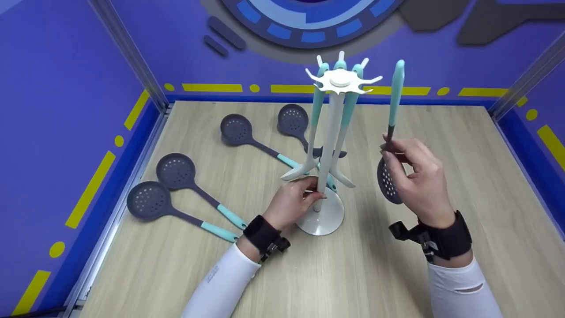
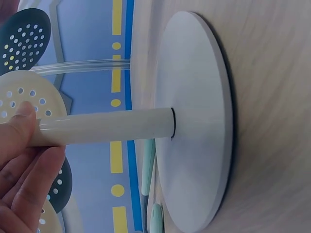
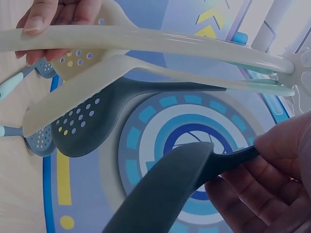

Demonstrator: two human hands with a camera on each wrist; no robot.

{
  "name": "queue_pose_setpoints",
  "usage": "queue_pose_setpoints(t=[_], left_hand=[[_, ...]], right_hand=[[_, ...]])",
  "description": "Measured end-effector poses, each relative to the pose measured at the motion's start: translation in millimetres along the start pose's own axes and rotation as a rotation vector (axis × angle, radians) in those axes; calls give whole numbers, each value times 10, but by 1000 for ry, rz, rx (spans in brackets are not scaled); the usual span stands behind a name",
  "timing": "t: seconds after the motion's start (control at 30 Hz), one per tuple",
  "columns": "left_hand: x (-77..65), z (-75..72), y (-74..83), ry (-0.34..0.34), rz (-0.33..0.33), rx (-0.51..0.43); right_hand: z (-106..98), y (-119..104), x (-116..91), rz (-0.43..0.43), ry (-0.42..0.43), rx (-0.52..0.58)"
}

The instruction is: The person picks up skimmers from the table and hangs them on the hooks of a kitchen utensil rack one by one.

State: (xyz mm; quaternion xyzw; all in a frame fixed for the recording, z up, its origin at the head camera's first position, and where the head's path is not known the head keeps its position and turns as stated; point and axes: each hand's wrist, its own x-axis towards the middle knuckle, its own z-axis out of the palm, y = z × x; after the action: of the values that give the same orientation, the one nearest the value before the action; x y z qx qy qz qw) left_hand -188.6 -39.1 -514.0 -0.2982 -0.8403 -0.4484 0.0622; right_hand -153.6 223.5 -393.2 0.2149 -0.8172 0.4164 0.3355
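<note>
My left hand grips the lower pole of a white utensil stand, just above its round base. In my right hand, to the right of the stand, a dark skimmer is pinched at its neck. Its mint handle points up and its perforated bowl hangs down, partly behind the fingers. Pale hooks ring the stand's top. From them hang two cream skimmers with mint handles and, behind, a dark skimmer.
Several dark skimmers with mint handles lie on the wooden table left of and behind the stand, among them one near skimmer and one far skimmer. Blue panels wall in the table's back and sides.
</note>
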Motion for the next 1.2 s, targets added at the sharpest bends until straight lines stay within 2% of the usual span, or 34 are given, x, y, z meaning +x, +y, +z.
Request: queue_pose_setpoints(t=[0.23, 0.43, 0.83, 1.2], left_hand=[[1, 21, -12, 14, -12, -39], [-7, 27, 17, 18, -38, -35], [-19, 69, 77, -1, -127, -85], [-29, 88, 73, -28, -129, -75]], right_hand=[[13, -19, -6, 12, -12, 5], [27, -31, -6, 8, -24, -4], [66, 35, -46, 18, -50, -12], [104, 67, -67, -1, -63, 5]])
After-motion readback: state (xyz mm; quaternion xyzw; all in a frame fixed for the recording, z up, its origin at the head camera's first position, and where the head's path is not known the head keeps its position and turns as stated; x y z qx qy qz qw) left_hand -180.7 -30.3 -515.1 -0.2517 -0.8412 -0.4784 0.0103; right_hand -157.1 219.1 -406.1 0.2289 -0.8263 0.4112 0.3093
